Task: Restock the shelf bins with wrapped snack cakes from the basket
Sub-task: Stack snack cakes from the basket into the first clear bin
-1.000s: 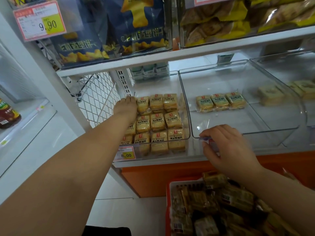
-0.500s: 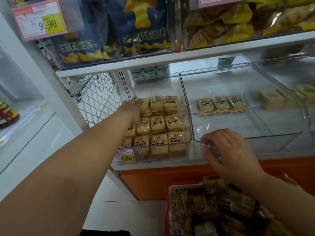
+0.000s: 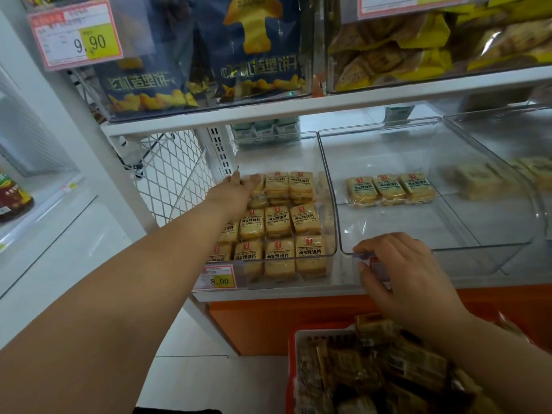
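The left clear bin (image 3: 334, 204) holds rows of yellow wrapped snack cakes (image 3: 277, 222). My left hand (image 3: 236, 189) reaches to its back left corner, and the fingertips rest on the rear-left cake; whether they grasp it I cannot see. The middle clear bin (image 3: 448, 252) holds only three cakes (image 3: 388, 188) in a row at the back. My right hand (image 3: 397, 264) grips this bin's front rim, fingers curled over the edge and thumb on the front wall. Below it stands the red basket (image 3: 294, 354), piled with brown wrapped cakes (image 3: 373, 372).
A third bin (image 3: 507, 135) to the right holds a few pale cakes. The shelf above (image 3: 298, 106) carries blue snack bags and yellow packets. A white wire mesh panel (image 3: 173, 174) flanks the left bin. Price tags hang on the bin fronts. A bottle (image 3: 12, 195) stands far left.
My left hand has shifted slightly along the back left of the left bin, its fingers now stretched over the rear cake. My right hand has stayed on the middle bin's rim.
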Action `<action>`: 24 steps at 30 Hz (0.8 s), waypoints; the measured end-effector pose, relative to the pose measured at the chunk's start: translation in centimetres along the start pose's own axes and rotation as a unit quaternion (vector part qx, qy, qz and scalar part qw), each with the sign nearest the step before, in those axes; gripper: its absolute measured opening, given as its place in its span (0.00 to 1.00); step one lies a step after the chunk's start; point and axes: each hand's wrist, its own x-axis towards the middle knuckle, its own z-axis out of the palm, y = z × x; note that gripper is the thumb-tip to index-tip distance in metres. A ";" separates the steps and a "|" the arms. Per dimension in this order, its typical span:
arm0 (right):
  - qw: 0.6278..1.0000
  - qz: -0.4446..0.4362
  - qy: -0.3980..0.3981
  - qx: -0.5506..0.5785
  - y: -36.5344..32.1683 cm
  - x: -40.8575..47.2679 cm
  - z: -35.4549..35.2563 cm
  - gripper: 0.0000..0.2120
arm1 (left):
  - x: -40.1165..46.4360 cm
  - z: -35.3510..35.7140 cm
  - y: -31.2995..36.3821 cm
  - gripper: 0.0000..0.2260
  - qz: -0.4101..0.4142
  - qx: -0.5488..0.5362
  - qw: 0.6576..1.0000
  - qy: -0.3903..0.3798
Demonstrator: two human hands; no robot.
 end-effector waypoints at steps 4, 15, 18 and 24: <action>1.000 -0.003 -0.004 0.002 0.1 0.0 0.0 0.11 | 0.0 0.5 0.4 0.40 -0.011 -0.013 1.000 -0.011; 1.000 -0.008 0.002 0.001 0.0 0.0 -0.1 0.12 | 0.0 0.0 0.5 0.38 -0.006 -0.117 0.991 -0.073; 1.000 -0.011 -0.004 -0.005 0.1 -0.1 -0.3 0.13 | 0.0 0.7 1.3 0.35 0.012 -0.129 0.991 0.022; 0.999 0.000 -0.038 -0.021 -0.2 0.1 -0.6 0.14 | 0.2 -0.2 2.4 0.31 0.022 -0.068 0.996 -0.061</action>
